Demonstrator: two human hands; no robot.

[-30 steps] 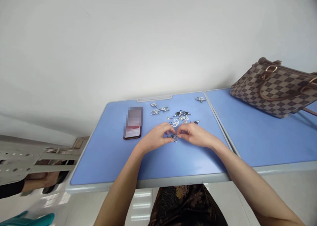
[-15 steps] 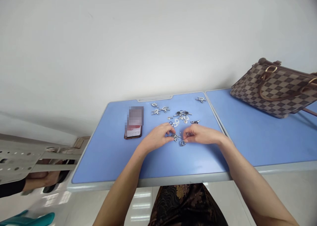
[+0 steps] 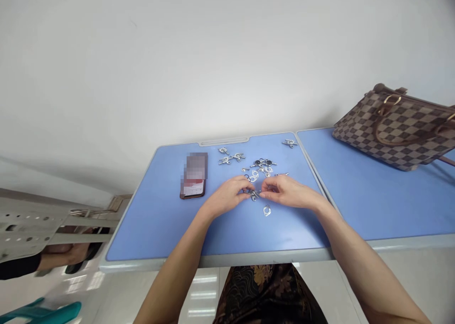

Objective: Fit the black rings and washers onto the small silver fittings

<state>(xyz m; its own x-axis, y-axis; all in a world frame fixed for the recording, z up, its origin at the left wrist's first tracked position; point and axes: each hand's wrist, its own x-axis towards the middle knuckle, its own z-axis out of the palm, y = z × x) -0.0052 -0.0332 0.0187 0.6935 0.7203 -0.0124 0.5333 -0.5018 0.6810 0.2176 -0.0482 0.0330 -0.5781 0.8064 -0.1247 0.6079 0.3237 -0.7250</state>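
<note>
Between my two hands, just above the blue table (image 3: 152, 229), is a small metal assembly (image 3: 253, 195) with a ring and thin prongs. My left hand (image 3: 230, 194) pinches its left side between thumb and fingers. My right hand (image 3: 287, 191) is closed at its right side, thumb and fingertip at one prong; the curled fingers hide what else may be inside. A flat silver plate (image 3: 267, 211) with a round hole lies on the table just below my right hand. Beyond my hands is a pile of loose silver plates (image 3: 253, 176) and metal pieces with black round parts (image 3: 269, 163).
Several similar metal pieces (image 3: 225, 160) lie farther back, with another (image 3: 290, 143) near the table's back right corner. A phone (image 3: 194, 187) lies at the left. A checkered handbag (image 3: 398, 130) stands on the adjoining table. Another person's leg (image 3: 67, 256) shows at lower left.
My right hand has let go of the flat silver plate, which now lies on the table. It has moved slightly left to the metal assembly in my left hand.
</note>
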